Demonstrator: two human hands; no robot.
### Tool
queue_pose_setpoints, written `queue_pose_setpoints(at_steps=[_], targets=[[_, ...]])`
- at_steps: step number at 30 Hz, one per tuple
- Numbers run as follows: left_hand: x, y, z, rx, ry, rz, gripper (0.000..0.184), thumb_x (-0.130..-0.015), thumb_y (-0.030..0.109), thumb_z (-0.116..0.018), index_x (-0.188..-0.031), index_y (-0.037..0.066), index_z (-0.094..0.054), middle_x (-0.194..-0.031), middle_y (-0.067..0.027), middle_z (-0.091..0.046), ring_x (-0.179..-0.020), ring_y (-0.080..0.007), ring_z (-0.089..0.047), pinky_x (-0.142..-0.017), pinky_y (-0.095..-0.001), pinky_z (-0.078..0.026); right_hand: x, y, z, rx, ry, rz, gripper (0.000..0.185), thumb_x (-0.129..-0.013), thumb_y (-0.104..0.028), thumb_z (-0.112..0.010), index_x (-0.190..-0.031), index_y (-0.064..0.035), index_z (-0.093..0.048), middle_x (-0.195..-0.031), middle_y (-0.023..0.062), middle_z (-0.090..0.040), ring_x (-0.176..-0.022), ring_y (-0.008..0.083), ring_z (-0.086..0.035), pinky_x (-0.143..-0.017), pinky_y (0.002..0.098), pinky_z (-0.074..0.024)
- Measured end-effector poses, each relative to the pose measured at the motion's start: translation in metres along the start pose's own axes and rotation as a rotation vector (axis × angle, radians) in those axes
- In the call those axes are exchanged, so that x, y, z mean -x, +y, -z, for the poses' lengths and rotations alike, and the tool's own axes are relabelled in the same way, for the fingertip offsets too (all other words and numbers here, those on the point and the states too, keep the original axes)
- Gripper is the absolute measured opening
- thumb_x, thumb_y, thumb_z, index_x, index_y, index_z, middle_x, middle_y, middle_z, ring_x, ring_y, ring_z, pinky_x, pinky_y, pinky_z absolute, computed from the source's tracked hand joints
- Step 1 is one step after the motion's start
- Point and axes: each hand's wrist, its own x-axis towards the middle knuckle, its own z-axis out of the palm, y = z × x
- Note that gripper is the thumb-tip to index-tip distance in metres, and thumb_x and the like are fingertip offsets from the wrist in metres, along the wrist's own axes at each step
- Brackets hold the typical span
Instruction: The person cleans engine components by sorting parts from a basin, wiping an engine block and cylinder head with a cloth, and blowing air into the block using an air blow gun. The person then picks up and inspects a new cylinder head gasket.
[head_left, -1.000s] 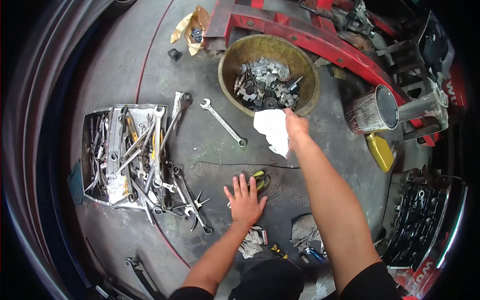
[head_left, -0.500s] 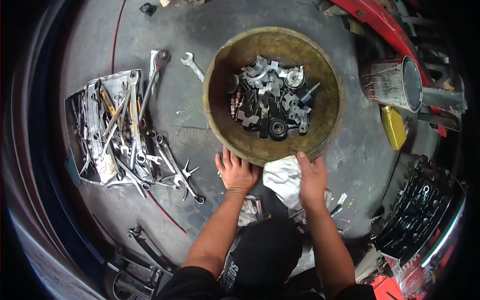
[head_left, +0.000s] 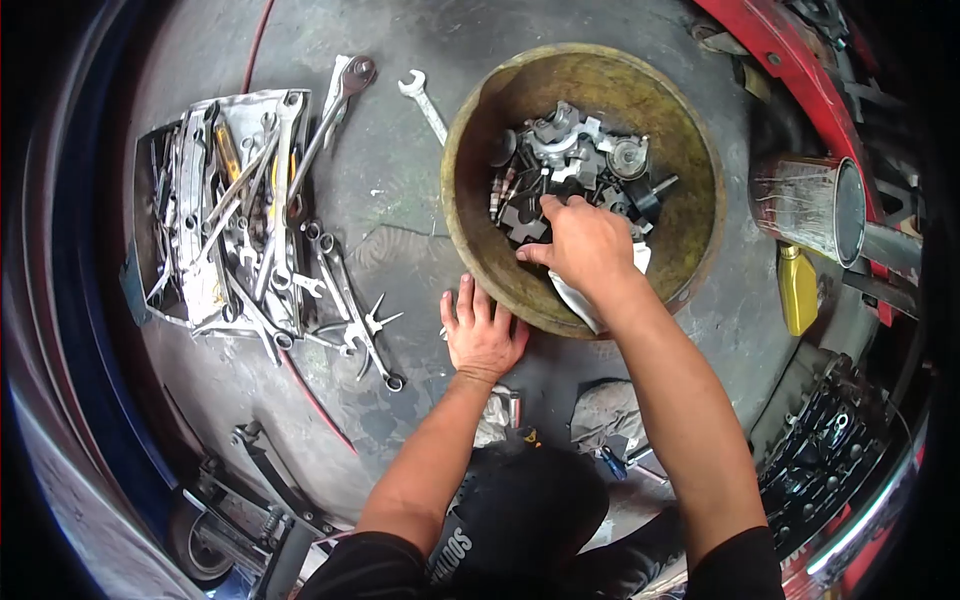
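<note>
A round, worn yellow-brown basin (head_left: 690,240) stands on the floor, holding a pile of metal parts (head_left: 565,140). Inside it, over the near side of the pile, is my right hand (head_left: 590,242). Its thumb and index finger are apart, while a white rag (head_left: 580,303) hangs from under the palm and lower fingers. Those lower fingers are partly hidden. My left hand (head_left: 483,335) lies with spread fingers beside the basin's near left outer wall, holding nothing.
Left of the basin, an open tray (head_left: 172,308) overflows with wrenches and other hand tools. A loose wrench (head_left: 425,105) lies against the basin's left side. To the right are a paint-streaked can (head_left: 805,207), a yellow bottle (head_left: 797,290) and a black engine part (head_left: 825,440). A grey cloth (head_left: 608,415) lies nearby.
My right hand has moved from the basin's near rim into the basin, over the parts, taking the white rag along. My left hand stays near the outer wall. The view has shifted slightly.
</note>
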Motion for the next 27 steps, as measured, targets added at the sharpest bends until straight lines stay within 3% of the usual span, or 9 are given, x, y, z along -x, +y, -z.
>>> queue_pose_setpoints(at_steps=[4,7,10,14,16,17,21,24,27], targets=[[-0.005,0.0,0.001,0.024,-0.011,0.01,0.057,-0.076,0.04,-0.07,-0.126,0.017,-0.059,-0.141,-0.018,-0.048,-0.139,-0.0362,-0.037,-0.11,-0.0637,-0.025,-0.01,0.001,-0.012,0.025,-0.152,-0.123,0.049,-0.073,-0.035,-0.082,-0.113,-0.0098,-0.068,-0.098,0.0156,-0.07,-0.093,0.0334,-0.069,-0.082,0.0459,-0.0545],[-0.004,0.0,0.001,0.037,-0.024,0.012,0.056,-0.075,0.04,-0.07,-0.125,0.017,-0.061,-0.141,-0.0176,-0.048,-0.138,-0.0361,-0.039,-0.11,-0.0633,-0.025,-0.003,0.011,-0.005,0.035,-0.055,-0.065,0.027,-0.074,-0.025,-0.079,-0.097,-0.0133,-0.072,-0.094,0.012,-0.072,-0.09,0.0304,-0.071,-0.08,0.0445,-0.0559],[-0.004,-0.001,0.003,0.052,-0.004,0.009,0.055,-0.075,0.039,-0.07,-0.125,0.017,-0.061,-0.142,-0.0169,-0.048,-0.138,-0.0358,-0.039,-0.11,-0.0633,-0.025,-0.002,0.019,0.015,-0.042,-0.078,-0.018,0.028,-0.075,-0.027,-0.078,-0.098,-0.0118,-0.073,-0.089,0.0161,-0.071,-0.089,0.0348,-0.069,-0.079,0.0461,-0.0544],[-0.004,-0.001,0.0,0.055,0.024,0.005,0.056,-0.075,0.039,-0.071,-0.126,0.017,-0.061,-0.143,-0.0163,-0.048,-0.138,-0.0354,-0.039,-0.111,-0.0621,-0.025,-0.023,0.023,0.032,-0.051,-0.253,-0.066,0.031,-0.078,-0.029,-0.078,-0.102,-0.0087,-0.072,-0.095,0.0177,-0.072,-0.093,0.0358,-0.069,-0.083,0.0457,-0.0536],[-0.003,-0.001,0.001,0.059,0.009,0.02,0.058,-0.075,0.039,-0.071,-0.128,0.017,-0.06,-0.144,-0.0163,-0.047,-0.138,-0.0353,-0.039,-0.112,-0.0613,-0.025,-0.034,0.021,0.037,-0.081,-0.248,-0.083,0.035,-0.073,-0.026,-0.079,-0.102,-0.0066,-0.074,-0.092,0.0215,-0.071,-0.088,0.0374,-0.069,-0.081,0.044,-0.054],[-0.003,-0.001,0.001,0.063,0.008,0.014,0.059,-0.075,0.039,-0.07,-0.129,0.018,-0.059,-0.144,-0.0161,-0.047,-0.138,-0.0351,-0.039,-0.112,-0.0611,-0.024,-0.04,0.019,0.043,-0.033,-0.305,-0.112,0.03,-0.079,-0.029,-0.076,-0.102,-0.0099,-0.074,-0.095,0.0157,-0.073,-0.095,0.0327,-0.07,-0.083,0.0437,-0.0542],[-0.003,-0.001,0.0,0.061,-0.007,0.027,0.06,-0.076,0.038,-0.07,-0.132,0.018,-0.058,-0.146,-0.0154,-0.046,-0.138,-0.0341,-0.039,-0.112,-0.061,-0.024,-0.07,0.025,0.054,-0.022,-0.437,-0.154,0.028,-0.081,-0.032,-0.074,-0.099,-0.0092,-0.075,-0.104,0.015,-0.072,-0.098,0.0329,-0.069,-0.084,0.0425,-0.0547],[-0.003,-0.001,0.0,0.059,-0.003,0.028,0.06,-0.077,0.038,-0.07,-0.132,0.018,-0.058,-0.146,-0.015,-0.046,-0.139,-0.0337,-0.039,-0.112,-0.0611,-0.024,-0.079,0.031,0.051,0.081,-0.429,-0.104,0.029,-0.082,-0.031,-0.073,-0.103,-0.0098,-0.076,-0.107,0.0156,-0.072,-0.1,0.0331,-0.069,-0.085,0.0422,-0.0544],[-0.003,0.0,0.001,0.056,0.004,0.028,0.059,-0.077,0.037,-0.07,-0.131,0.018,-0.058,-0.146,-0.0151,-0.046,-0.139,-0.0337,-0.039,-0.112,-0.0608,-0.024,-0.067,0.041,0.049,-0.032,-0.294,-0.207,0.032,-0.083,-0.03,-0.072,-0.104,-0.0068,-0.075,-0.107,0.0181,-0.071,-0.101,0.0335,-0.068,-0.086,0.0416,-0.0538]])
